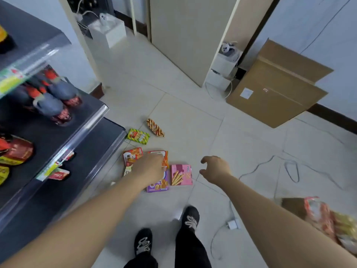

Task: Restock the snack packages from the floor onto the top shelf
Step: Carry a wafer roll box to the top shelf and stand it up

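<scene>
Head view, looking down past both arms. At least six snack packages (160, 187) lie flat on the tiled floor (183, 105). An orange box (165, 157), a red-orange box (133, 154), a purple box (154, 185) and a pink box (181, 175) are clustered close together, some touching or overlapping. A green pouch (138, 136) and a striped packet (155, 128) lie just beyond them. None is yet on the top shelf (32, 35), which sits well apart at the upper left edge.

Judged from their look, the boxes are light, stiff cardboard, easily dented at the corners and best pinched across the two long edges. The pouch and packet are probably soft, slippery film with brittle contents, better lifted by a sealed end than squeezed.

Left hand (149, 167) is low over the cluster, fingers bent down onto the orange box. Whether it has a grip cannot be told, since the hand hides the contact. Right hand (215, 168) hovers beside the pink box, apart from it, fingers loosely curled and holding nothing.

Outward are bottles (56, 97) on a middle shelf (92, 101), a cardboard carton (278, 84) against the far wall, and loose cables (289, 169) on the tiles
</scene>
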A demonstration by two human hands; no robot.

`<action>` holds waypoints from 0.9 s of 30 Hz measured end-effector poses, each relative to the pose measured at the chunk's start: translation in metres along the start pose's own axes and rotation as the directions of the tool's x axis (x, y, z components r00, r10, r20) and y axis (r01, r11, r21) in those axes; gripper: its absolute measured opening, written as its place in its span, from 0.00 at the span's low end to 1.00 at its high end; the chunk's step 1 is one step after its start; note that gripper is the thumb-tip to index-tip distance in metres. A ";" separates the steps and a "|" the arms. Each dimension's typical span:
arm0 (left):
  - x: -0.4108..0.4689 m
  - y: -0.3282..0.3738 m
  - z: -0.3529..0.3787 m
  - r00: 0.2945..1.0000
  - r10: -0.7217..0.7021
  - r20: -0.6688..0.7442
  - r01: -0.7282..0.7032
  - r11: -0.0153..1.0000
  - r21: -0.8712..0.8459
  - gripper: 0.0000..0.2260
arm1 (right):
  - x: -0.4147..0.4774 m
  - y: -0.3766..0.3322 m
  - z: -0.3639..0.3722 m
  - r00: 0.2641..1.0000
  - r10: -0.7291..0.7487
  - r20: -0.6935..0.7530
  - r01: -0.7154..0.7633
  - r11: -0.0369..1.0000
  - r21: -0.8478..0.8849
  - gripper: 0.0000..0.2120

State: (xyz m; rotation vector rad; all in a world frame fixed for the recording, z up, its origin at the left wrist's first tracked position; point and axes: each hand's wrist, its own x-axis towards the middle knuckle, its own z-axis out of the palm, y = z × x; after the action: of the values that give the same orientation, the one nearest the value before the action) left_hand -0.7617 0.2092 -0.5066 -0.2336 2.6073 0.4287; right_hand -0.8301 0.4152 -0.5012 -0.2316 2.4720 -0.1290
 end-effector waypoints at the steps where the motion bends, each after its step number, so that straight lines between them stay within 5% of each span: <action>1: 0.015 0.004 0.009 1.000 -0.006 0.027 0.006 1.000 -0.005 0.15 | 0.014 0.007 0.006 1.000 0.004 0.020 -0.004 1.000 0.005 0.19; 17: 0.215 0.039 0.186 0.944 -0.093 0.315 0.106 0.994 -0.027 0.13 | 0.213 0.112 0.167 0.934 0.103 0.342 -0.160 0.977 0.142 0.19; 27: 0.346 0.001 0.344 0.928 -0.043 0.370 0.046 0.999 0.002 0.15 | 0.330 0.132 0.328 0.831 0.233 0.506 -0.484 0.749 0.451 0.09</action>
State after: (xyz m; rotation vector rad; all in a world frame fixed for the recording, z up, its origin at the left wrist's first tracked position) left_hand -0.9125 0.2972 -0.9619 -0.1928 2.2259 0.4208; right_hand -0.9030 0.4678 -0.9763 0.4518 1.8884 -0.5715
